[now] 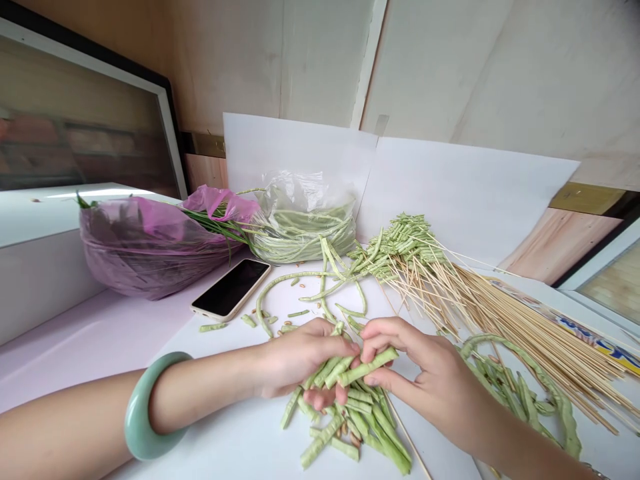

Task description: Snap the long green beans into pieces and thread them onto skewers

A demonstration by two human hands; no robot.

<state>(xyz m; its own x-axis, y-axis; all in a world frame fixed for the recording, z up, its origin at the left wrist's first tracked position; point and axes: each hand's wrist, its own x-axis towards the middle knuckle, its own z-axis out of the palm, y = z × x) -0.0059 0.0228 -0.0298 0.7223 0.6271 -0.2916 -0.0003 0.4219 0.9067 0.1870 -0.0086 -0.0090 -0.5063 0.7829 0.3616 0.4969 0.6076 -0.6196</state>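
Observation:
My left hand [293, 360], with a pale green bangle [137, 407] on its forearm, is closed around several cut long bean pieces [327, 373]. Between the thumb and fingers of my right hand [425, 363] is the end of one long bean piece [373, 365], which lies across the front of that bunch. Below both hands, a loose heap of cut bean pieces [375, 427] rests on the white surface, with small brown seeds [355, 440] among them. A thin wooden skewer [413, 443] slants out of the heap; its upper end is hidden.
Many skewers [500, 313] lie at the right, threaded with bean pieces [405, 240] at their far ends. Nearby are discarded-looking beans [530, 400]. Behind my left hand are a phone [233, 287], a purple bag [150, 250] and a clear bag of long beans [310, 230].

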